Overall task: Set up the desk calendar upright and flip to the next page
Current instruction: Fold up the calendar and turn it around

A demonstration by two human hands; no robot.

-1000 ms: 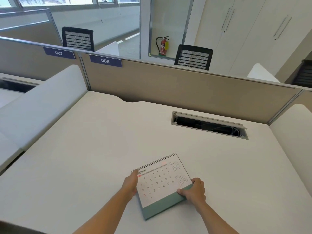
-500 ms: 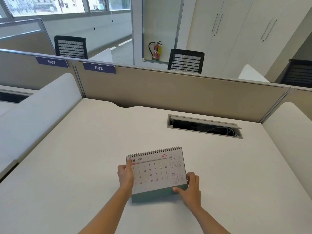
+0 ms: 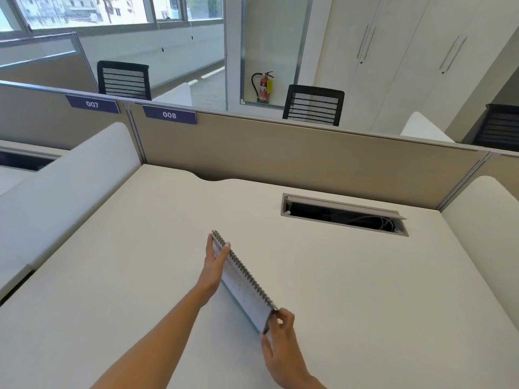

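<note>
On the desk, calendar now turned edge-on, left hand, right hand gripping its ends

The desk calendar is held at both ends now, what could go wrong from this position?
1. The desk calendar is turned edge-on, its spiral running diagonally. The left hand and right hand grip only its two ends, so it might twist or slip onto the desk.
2. The printed page faces away from the camera, so it may end up standing the wrong way round.
3. The right hand's fingertips pinch near the spiral corner; pages could bend there.
</note>
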